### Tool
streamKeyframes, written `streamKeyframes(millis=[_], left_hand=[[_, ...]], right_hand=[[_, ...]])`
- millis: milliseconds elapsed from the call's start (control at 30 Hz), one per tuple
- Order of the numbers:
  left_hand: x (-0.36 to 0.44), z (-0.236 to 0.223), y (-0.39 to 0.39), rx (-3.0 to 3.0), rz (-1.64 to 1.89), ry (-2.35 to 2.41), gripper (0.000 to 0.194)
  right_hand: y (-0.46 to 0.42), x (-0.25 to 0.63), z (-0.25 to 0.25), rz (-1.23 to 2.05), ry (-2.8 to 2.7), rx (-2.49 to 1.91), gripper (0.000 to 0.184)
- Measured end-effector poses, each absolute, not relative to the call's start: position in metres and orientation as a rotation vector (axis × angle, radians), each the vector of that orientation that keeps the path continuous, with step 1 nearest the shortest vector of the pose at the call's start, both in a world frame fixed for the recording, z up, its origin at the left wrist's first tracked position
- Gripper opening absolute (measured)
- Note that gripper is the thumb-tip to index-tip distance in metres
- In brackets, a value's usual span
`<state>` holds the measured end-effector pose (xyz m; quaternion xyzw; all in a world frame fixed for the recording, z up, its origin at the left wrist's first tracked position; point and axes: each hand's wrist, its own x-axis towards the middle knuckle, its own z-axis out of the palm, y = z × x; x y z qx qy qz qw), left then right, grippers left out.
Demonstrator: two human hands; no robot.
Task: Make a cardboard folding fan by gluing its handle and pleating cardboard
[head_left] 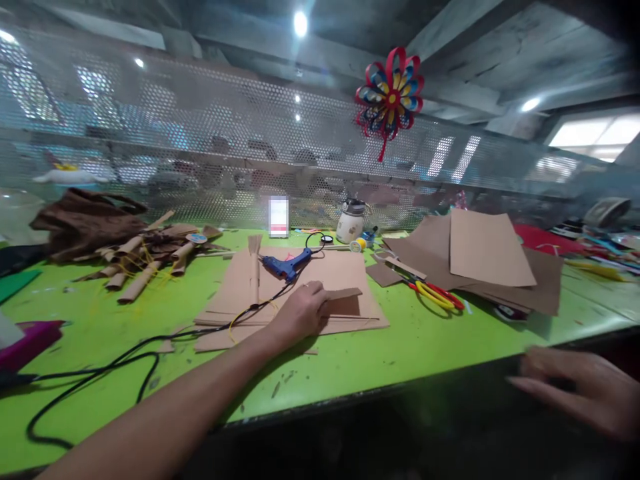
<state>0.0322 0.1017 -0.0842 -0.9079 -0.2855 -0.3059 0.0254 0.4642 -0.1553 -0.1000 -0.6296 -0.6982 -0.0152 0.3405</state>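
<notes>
- Broad, flat brown cardboard sheets [340, 267] lie at centre.
- Right hand [580, 388], blurred, lower right, thumb and fingers apart.
- Left hand [302, 310], over the sheets, grips a narrow brown cardboard strip [345, 293].
- The strip juts rightward from that hand's fingertips, right of centre.

Craft workshop, to judge by fittings and stock. Equipped with a long green worktable [370, 363], scuffed and stained; laid with brown card sheets [345, 270] in stacks, rolled card tubes [139, 283] among loose yellow string [145, 261], a blue glue gun [287, 267] on a black cable [215, 329], and tools [447, 296] with red and yellow handles. Backed by a perforated grey screen [225, 127], with a flower ornament [393, 100] of red, blue and yellow loops high in front. Topped by a bare, concrete-looking ceiling [465, 43] — lit by several lamps [300, 24], plus a bright window [595, 137] at right.
</notes>
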Motion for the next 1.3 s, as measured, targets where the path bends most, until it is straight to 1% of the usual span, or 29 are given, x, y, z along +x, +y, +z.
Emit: streamKeyframes(millis=[33, 67, 133, 167, 233, 300, 333, 367, 400, 500, 633, 800, 933, 1000, 1100, 1167, 1233, 1300], left_hand=[[0.031, -0.083, 0.102, -2.760, -0.915, -0.866, 0.007], [0.031, -0.081, 0.102, -2.721, -0.881, -0.845, 0.007], [0.029, -0.078, 0.102, -2.672, -0.813, -0.800, 0.010], [0.028, -0.076, 0.101, -2.655, -0.788, -0.784, 0.010], [0.028, -0.075, 0.100, -2.628, -0.765, -0.776, 0.007], [0.028, -0.075, 0.099, -2.631, -0.747, -0.789, 0.004], [0.028, -0.075, 0.098, -2.645, -0.732, -0.798, 0.004], [0.029, -0.076, 0.098, -2.661, -0.714, -0.808, 0.004], [0.029, -0.077, 0.097, -2.673, -0.701, -0.818, 0.004], [0.032, -0.080, 0.097, -2.698, -0.686, -0.846, 0.007], [0.036, -0.083, 0.100, -2.754, -0.690, -0.896, 0.011], [0.035, -0.081, 0.105, -2.766, -0.785, -1.046, 0.014], [0.032, -0.075, 0.109, -2.766, -0.857, -1.106, 0.010], [0.029, -0.072, 0.110, -2.773, -0.960, -1.089, 0.014], [0.026, -0.069, 0.111, -2.718, -1.244, -1.144, 0.028], [0.024, -0.068, 0.109, -2.633, -1.402, -1.281, 0.026], [0.022, -0.068, 0.106, -2.671, -1.398, -1.325, 0.024], [0.021, -0.069, 0.102, -2.852, -1.240, -1.234, 0.023]], right_hand=[[-0.127, 0.433, -0.074, 0.134, -2.039, -1.679, 0.010], [-0.097, 0.400, -0.051, 0.148, -2.134, -1.655, 0.009], [-0.040, 0.338, -0.023, 0.025, -2.228, -1.419, 0.007], [-0.017, 0.311, -0.018, -0.047, -2.242, -1.340, 0.012], [0.022, 0.270, -0.024, -0.203, -2.313, -1.229, 0.025], [0.050, 0.246, -0.040, -0.352, -2.416, -1.125, 0.024], [0.060, 0.239, -0.049, -0.408, -2.455, -1.090, 0.020], [0.069, 0.235, -0.057, -0.446, -2.489, -1.048, 0.011], [0.076, 0.233, -0.063, -0.471, -2.503, -1.011, 0.007], [0.088, 0.236, -0.077, -0.443, -2.497, -0.921, 0.014], [0.092, 0.242, -0.084, -0.315, -2.482, -0.882, 0.014], [0.096, 0.248, -0.073, -0.234, -2.473, -0.867, 0.012], [0.102, 0.253, -0.064, -0.209, -2.395, -0.835, 0.017], [0.103, 0.256, -0.063, -0.225, -2.350, -0.795, 0.016], [0.101, 0.264, -0.059, -0.265, -2.179, -0.801, 0.014], [0.098, 0.271, -0.052, -0.316, -1.964, -0.862, 0.014], [0.094, 0.280, -0.043, -0.386, -1.760, -0.936, 0.011], [0.094, 0.290, -0.037, -0.420, -1.607, -1.030, 0.008]])
